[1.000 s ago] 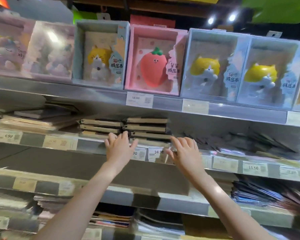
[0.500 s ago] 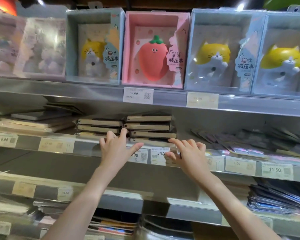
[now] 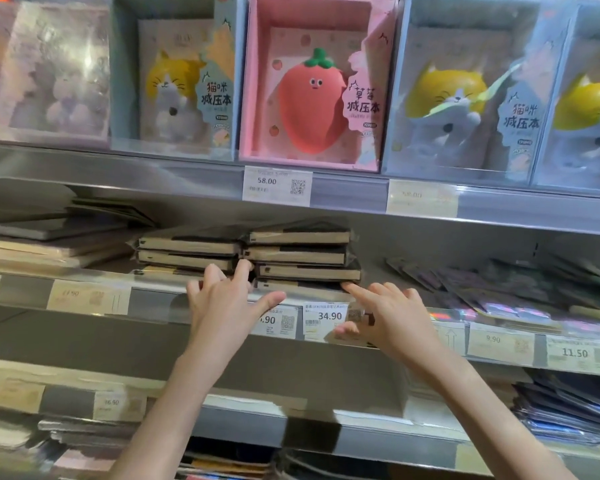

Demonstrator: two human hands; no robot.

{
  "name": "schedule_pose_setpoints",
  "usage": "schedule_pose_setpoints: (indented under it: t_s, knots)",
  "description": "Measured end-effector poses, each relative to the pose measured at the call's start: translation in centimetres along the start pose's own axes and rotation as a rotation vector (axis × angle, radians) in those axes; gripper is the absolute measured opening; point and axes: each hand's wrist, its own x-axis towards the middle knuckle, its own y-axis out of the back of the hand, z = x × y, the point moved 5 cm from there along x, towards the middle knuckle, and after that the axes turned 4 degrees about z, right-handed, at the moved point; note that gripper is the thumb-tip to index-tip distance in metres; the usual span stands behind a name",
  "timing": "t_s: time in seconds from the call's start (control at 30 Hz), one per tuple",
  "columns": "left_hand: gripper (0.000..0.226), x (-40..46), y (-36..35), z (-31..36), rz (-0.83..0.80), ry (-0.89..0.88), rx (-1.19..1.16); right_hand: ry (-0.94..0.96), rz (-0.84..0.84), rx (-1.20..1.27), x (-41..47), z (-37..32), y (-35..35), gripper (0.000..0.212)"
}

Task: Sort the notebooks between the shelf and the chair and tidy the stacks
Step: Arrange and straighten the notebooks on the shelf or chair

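Two stacks of dark-covered notebooks with cream page edges lie side by side on the middle shelf [image 3: 84, 292]. The left stack [image 3: 187, 251] is lower; the right stack [image 3: 300, 254] has several books. My left hand [image 3: 226, 306] reaches up with straight fingers, its fingertips touching the gap between the two stacks at the shelf's front lip. My right hand [image 3: 385, 317] is spread flat, its index fingertip touching the bottom right corner of the right stack. Neither hand grips a notebook.
Boxed squishy-toy notebooks, cats [image 3: 174, 84] and a strawberry [image 3: 309, 98], stand on the top shelf. Flat pale notebooks [image 3: 49, 244] lie left of the stacks, thin dark packets [image 3: 499, 289] to the right. Price tags [image 3: 326, 317] line the shelf edge. Lower shelves [image 3: 326, 434] hold more stationery.
The view has moved closer and up. Both hands have risen from the price-tag rail to the notebook stacks; the fingertips now touch the stacks.
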Motion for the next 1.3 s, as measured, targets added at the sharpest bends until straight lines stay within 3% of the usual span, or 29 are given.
schedule_pose_setpoints:
  t_s: [0.13, 0.2, 0.43, 0.63, 0.93, 1.1, 1.2, 1.3]
  knots:
    - [0.063, 0.1, 0.5, 0.8, -0.082, -0.006, -0.016, 0.083, 0.311, -0.011, -0.2, 0.0, -0.3, 0.073]
    - [0.059, 0.0, 0.3, 0.7, -0.074, 0.033, -0.126, 0.09, 0.366, -0.009, -0.4, 0.2, -0.6, 0.074]
    - [0.052, -0.2, -0.1, 0.8, 0.066, 0.066, -0.309, 0.053, 0.35, 0.021, -0.7, 0.6, -0.6, 0.067]
    - [0.028, -1.3, 1.0, 3.1, 0.21, -0.073, -0.344, 0.002, 0.374, 0.005, -1.6, 2.7, -0.3, 0.06]
    - [0.041, -1.1, 0.0, 6.5, 0.041, -0.119, -0.328, -0.026, 0.381, -0.074, -3.4, 5.7, 0.4, 0.058]
    - [0.035, -2.0, -0.4, 9.1, 0.169, -0.266, -0.339, -0.027, 0.416, -0.087, -4.7, 7.9, 1.1, 0.055]
    - [0.035, -1.8, -0.7, 9.2, 0.161, -0.246, -0.319, -0.032, 0.433, -0.102, -4.9, 7.9, 1.2, 0.054]
    - [0.037, -1.8, -1.3, 8.1, 0.053, -0.158, -0.393, -0.051, 0.458, -0.109, -5.4, 7.8, 0.9, 0.053]
